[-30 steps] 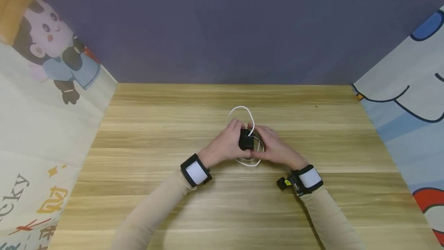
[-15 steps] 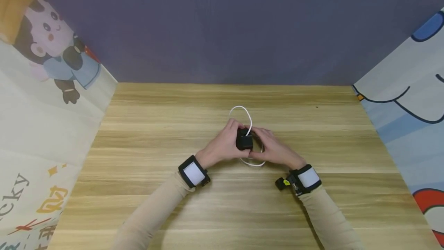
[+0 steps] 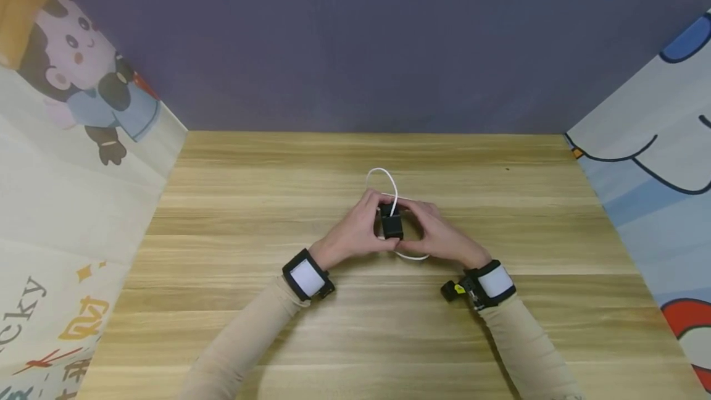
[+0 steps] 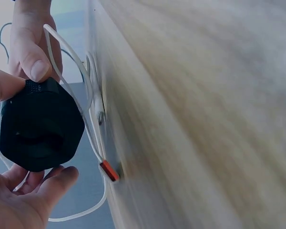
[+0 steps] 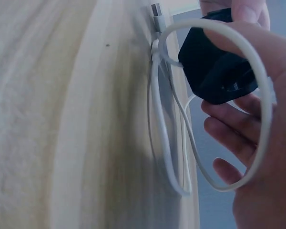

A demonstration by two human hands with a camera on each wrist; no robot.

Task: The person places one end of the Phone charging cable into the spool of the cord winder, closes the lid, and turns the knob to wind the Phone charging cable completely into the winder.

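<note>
A black block with angled, roughly hexagonal sides (image 3: 392, 227) is held between both hands near the table's middle. My left hand (image 3: 355, 227) grips it from the left, with thumb and fingers at opposite edges. From the right, my right hand (image 3: 439, 233) holds it the same way, its thumb close to the left thumb. A white cable (image 3: 395, 187) rises from the block's top and arches away from me. More of the cable (image 5: 264, 105) loops beside the right hand. An orange-ended connector (image 4: 108, 171) and a metal USB plug (image 5: 156, 10) show on the cables.
The wood-grain table (image 3: 355, 338) is bounded by a dark blue-grey panel (image 3: 355, 42) behind. Cartoon-printed panels stand at the left (image 3: 55, 215) and right (image 3: 655, 202). Each wrist wears a black strap, the left strap (image 3: 308, 275) and right strap (image 3: 490, 286).
The block has shifted slightly left and turned between the hands. The cable arch has moved left with it, and less of the coil shows below.
</note>
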